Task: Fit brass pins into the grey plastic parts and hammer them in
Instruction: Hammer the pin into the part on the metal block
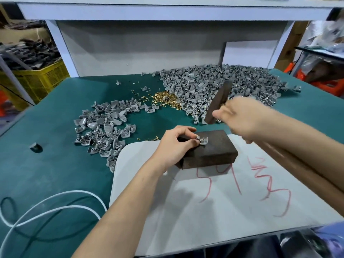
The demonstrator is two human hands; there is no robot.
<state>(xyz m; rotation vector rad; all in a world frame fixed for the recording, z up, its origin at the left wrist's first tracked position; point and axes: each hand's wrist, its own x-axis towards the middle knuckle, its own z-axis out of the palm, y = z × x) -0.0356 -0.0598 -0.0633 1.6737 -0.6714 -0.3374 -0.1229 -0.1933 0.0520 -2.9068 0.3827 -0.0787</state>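
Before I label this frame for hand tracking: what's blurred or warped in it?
Head view: the right hand and hammer are smeared by motion; the left hand, grey part and block are sharp; the wide lens bows the shelf and table edges; lighting is even, shadows soft, no strong glare.

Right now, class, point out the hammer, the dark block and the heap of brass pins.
hammer [218,102]: head view, middle of its dark head.
dark block [217,147]: head view, bare top face.
heap of brass pins [164,99]: head view, centre of the heap.
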